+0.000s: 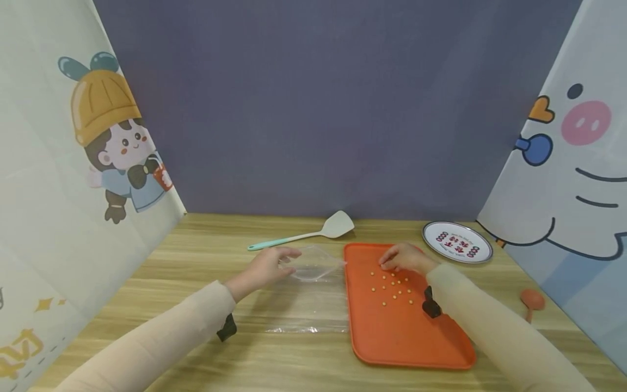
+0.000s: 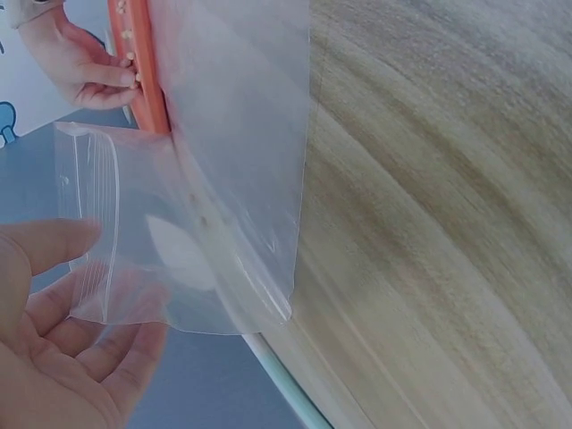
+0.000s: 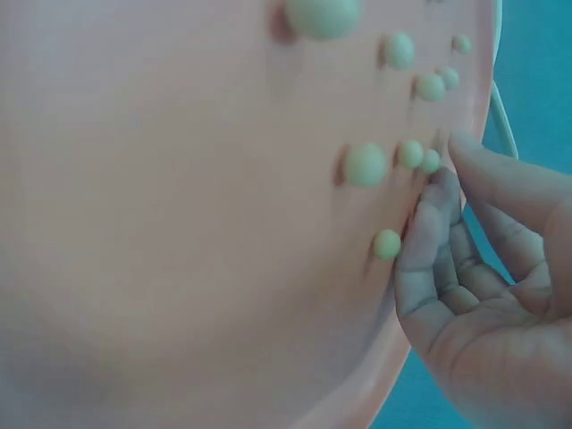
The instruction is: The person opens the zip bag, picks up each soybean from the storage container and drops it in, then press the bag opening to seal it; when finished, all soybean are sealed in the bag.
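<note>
A clear zip bag (image 1: 308,305) lies on the table with its mouth raised and gaping. My left hand (image 1: 266,269) is at the bag's left corner. In the left wrist view, its thumb is in front of the zip strip and its curved fingers show through the plastic, thumb and fingers well apart. Several pale yellow soybeans (image 1: 394,297) are scattered on an orange tray (image 1: 401,337) beside the bag. Over the tray's far part, my right hand (image 1: 406,258) pinches at a soybean (image 3: 430,161) with thumb and forefinger tips; other soybeans sit close by.
A spatula (image 1: 338,225) with a turquoise handle lies behind the bag. At the back right stands a white plate (image 1: 431,234) with dark rim and red print. An orange-red spoon (image 1: 532,299) rests near the right edge. Printed cloth walls enclose the wooden table (image 1: 196,245).
</note>
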### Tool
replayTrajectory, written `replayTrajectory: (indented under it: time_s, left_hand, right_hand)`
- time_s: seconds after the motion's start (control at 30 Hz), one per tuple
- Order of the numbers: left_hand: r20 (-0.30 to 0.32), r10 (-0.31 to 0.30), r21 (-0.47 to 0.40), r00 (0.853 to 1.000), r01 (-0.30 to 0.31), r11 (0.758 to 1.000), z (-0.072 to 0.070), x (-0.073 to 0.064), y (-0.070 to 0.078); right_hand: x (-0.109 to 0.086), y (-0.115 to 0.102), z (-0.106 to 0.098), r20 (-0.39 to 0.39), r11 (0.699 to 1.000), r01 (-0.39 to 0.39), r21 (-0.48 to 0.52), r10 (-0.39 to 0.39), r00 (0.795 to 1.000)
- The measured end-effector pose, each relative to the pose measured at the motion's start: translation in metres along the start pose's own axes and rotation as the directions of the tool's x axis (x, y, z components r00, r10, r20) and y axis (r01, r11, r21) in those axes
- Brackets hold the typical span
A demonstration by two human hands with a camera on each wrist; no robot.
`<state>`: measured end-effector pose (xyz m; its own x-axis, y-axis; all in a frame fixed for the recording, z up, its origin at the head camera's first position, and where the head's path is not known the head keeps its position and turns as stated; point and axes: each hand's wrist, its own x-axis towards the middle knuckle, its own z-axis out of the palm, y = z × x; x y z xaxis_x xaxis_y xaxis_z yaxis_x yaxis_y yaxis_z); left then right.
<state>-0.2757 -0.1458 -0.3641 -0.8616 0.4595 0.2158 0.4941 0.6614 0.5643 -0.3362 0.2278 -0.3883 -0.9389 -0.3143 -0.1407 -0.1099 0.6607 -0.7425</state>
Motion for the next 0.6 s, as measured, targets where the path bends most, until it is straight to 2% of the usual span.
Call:
replayTrajectory:
  time_s: [0.13,0.3,0.37,0.6]
  left_hand:
    - [0.009,-0.015,-0.006,1.000,0.015,1.000,0.000,0.000,0.000]
    - [0.013,-0.014,-0.032,1.000,0.015,0.999,-0.001,0.000,-0.001]
    - [0.011,-0.028,-0.045,1.000,0.029,0.999,-0.001,0.001,-0.001]
    - [-0.001,-0.054,-0.060,0.999,0.054,0.997,-0.002,0.001,0.001]
  right_hand:
    - [-0.001,-0.001,-0.004,0.004,1.000,0.006,0.029,-0.006,1.000]
    - [0.001,-0.006,-0.008,-0.027,0.998,0.004,0.069,-0.002,1.000]
    - [0.002,-0.012,-0.009,-0.043,0.998,-0.003,0.069,0.006,0.999]
    - [0.003,-0.041,-0.004,-0.065,0.999,0.043,0.033,-0.041,0.997]
